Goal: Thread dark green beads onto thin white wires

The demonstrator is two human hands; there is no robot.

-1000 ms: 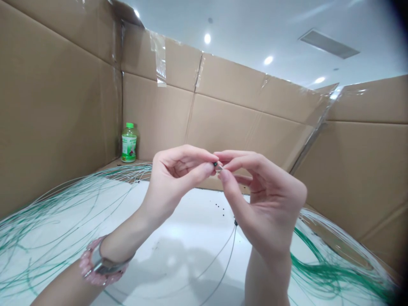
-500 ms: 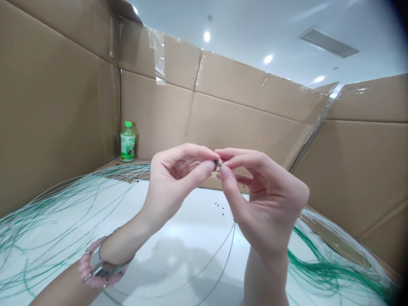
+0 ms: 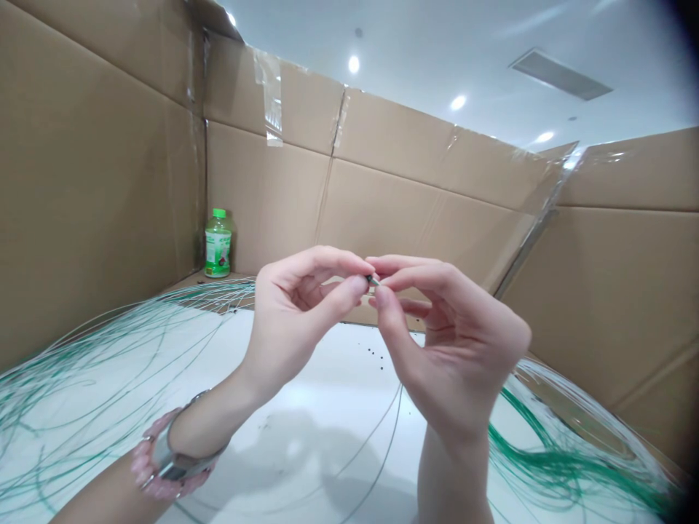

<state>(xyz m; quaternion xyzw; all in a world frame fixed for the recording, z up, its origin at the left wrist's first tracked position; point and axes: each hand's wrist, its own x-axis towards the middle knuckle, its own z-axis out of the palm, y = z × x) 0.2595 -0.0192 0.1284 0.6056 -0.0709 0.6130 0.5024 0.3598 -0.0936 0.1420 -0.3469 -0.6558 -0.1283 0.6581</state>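
Observation:
Both hands meet at the centre, raised above the white surface [image 3: 306, 407]. Between their fingertips is a small dark and metallic piece [image 3: 373, 280]. My left hand [image 3: 306, 320] pinches its dark end between thumb and forefinger. From the other side, my right hand [image 3: 448, 327] closes thumb and fingers on the lighter end. Fingertips partly cover the piece, so its exact shape cannot be made out. Two thin wires [image 3: 389, 437] curve over the surface below my right hand.
Green and white wires [image 3: 109, 364] spread over the left side. A thicker green bundle [image 3: 568, 458] lies at the right. A green-capped bottle [image 3: 218, 244] stands in the back left corner. Cardboard walls [image 3: 420, 182] enclose the surface. Several tiny black bits [image 3: 381, 357] lie behind the hands.
Both hands keep their pinch on the small piece and have shifted very slightly left. Nothing has been let go.

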